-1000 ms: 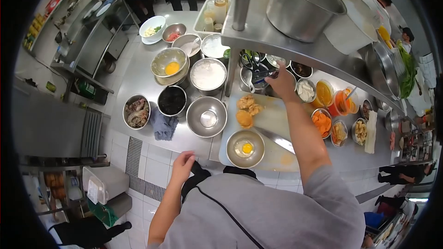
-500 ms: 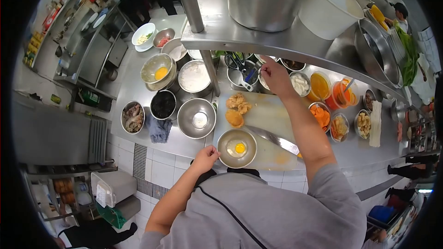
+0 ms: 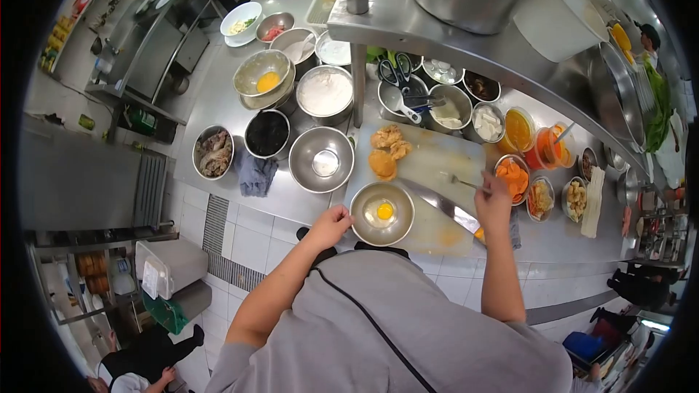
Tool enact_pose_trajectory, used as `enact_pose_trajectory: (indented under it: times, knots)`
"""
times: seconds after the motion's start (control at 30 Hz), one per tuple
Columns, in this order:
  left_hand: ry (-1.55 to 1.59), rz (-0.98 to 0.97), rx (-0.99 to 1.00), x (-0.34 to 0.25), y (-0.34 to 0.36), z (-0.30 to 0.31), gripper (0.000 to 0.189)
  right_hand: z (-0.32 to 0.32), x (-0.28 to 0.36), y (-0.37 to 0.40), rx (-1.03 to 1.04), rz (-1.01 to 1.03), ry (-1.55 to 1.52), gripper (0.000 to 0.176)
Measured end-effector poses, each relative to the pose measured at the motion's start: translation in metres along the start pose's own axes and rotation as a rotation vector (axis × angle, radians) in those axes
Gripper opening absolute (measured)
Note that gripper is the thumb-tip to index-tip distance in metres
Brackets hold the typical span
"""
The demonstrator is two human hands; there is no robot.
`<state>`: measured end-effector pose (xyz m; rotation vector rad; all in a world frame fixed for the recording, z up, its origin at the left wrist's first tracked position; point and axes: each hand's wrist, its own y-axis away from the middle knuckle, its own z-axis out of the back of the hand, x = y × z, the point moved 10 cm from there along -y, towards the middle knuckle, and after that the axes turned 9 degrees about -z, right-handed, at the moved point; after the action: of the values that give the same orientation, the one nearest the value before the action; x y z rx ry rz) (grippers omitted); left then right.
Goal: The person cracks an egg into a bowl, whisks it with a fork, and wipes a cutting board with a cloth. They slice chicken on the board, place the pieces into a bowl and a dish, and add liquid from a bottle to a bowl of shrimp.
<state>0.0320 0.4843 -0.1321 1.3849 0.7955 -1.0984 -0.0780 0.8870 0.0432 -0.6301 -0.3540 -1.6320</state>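
A steel bowl (image 3: 365,234) holding a raw egg (image 3: 385,211) sits at the front edge of the counter. Its left rim is pinched by the fingers of my left hand (image 3: 329,228). Over the right side of the cutting board (image 3: 437,156), my right hand (image 3: 494,200) is closed around a fork (image 3: 470,185), tines pointing left. A large knife (image 3: 445,208) with a yellow handle lies on the board, between the bowl and my right hand. Battered fried pieces (image 3: 386,151) rest on the board behind the bowl.
An empty steel bowl (image 3: 321,175) stands left of the board. Further left are a black-filled bowl (image 3: 266,134), a flour bowl (image 3: 325,94) and a grey cloth (image 3: 255,176). Sliced carrots (image 3: 512,179) sit at right. A steel shelf (image 3: 466,44) overhangs the back.
My right hand has come back from the containers under the shelf to the board's right side, now with a fork in it. My left hand stays at the bowl's rim.
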Motion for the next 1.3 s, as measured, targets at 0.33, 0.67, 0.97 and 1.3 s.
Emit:
enact_pose_trajectory:
  times: [0.33, 0.67, 0.97, 1.3]
  knots:
    - [0.042, -0.020, 0.052, -0.012, -0.006, 0.003, 0.019, -0.097, -0.040, 0.076, 0.209, -0.265, 0.137, 0.044]
    - [0.082, -0.029, 0.081, 0.002, 0.013, 0.034, 0.019, -0.172, 0.018, 0.087, 0.406, -0.409, 0.340, 0.032]
    - [-0.010, -0.098, 0.075, -0.014, 0.022, 0.046, 0.019, -0.107, 0.122, 0.137, 0.530, -0.219, 0.135, 0.024]
    - [-0.038, -0.137, 0.012, -0.011, 0.020, 0.047, 0.020, -0.090, 0.129, 0.149, 0.682, -0.046, 0.451, 0.020]
